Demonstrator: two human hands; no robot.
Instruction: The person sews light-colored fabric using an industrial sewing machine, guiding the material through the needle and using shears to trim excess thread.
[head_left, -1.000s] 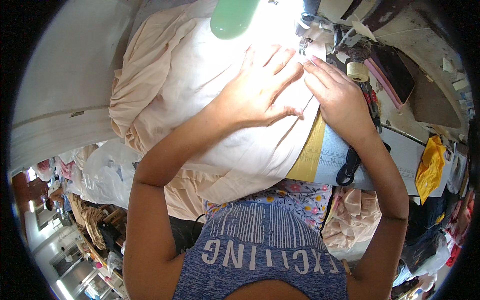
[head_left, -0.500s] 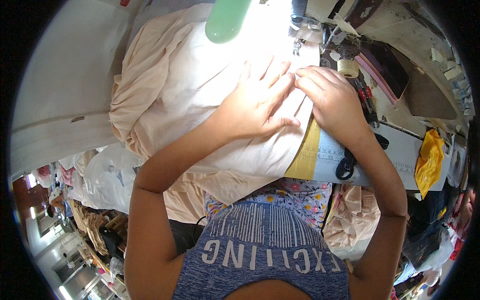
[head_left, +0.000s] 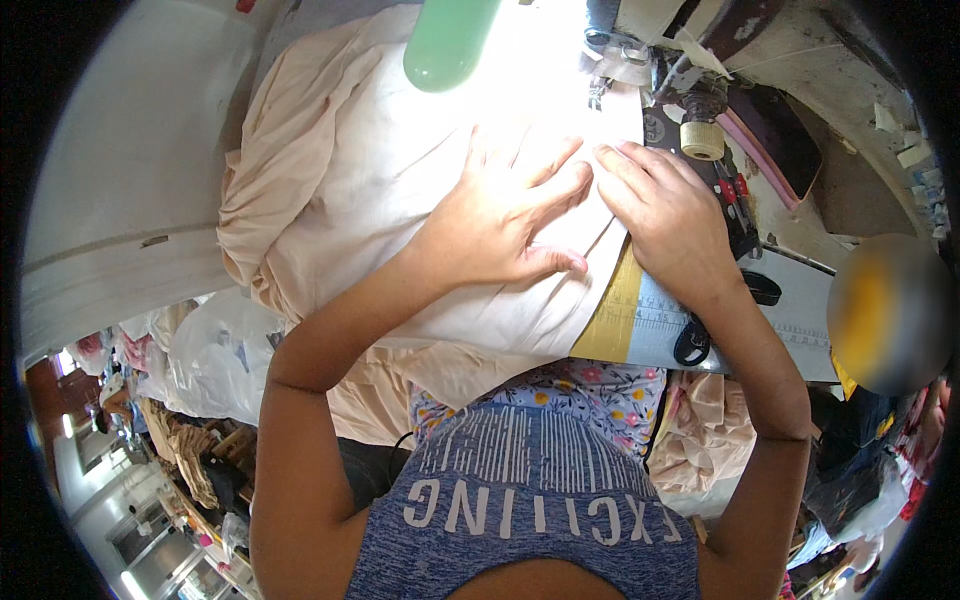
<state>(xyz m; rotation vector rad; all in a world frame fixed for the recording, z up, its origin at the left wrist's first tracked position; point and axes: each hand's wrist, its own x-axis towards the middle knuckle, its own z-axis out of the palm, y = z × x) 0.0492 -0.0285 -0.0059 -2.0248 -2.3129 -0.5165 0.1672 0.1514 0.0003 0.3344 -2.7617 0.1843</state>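
A large piece of cream cloth (head_left: 370, 170) lies over the sewing table, its upper part washed out by bright light. My left hand (head_left: 505, 215) rests on it with palm down, fingers spread and thumb out to the right. At the cloth's right edge, my right hand (head_left: 665, 205) has its fingers bent together over the fabric; its thumb is hidden. Just beyond both hands, the sewing machine's presser foot (head_left: 597, 95) sits over the cloth.
A rounded green part (head_left: 450, 45) hangs at the top. On the right are a cream knob (head_left: 702, 140), a phone (head_left: 775, 140), red-handled snips (head_left: 735, 188), a black strap (head_left: 692, 342) and a ruler-marked strip (head_left: 650, 315). A clear plastic bag (head_left: 215, 355) lies left, below the table edge.
My left hand has drawn slightly back toward me and left, its thumb farther from the seam. My right hand has shifted only a little along the cloth's edge.
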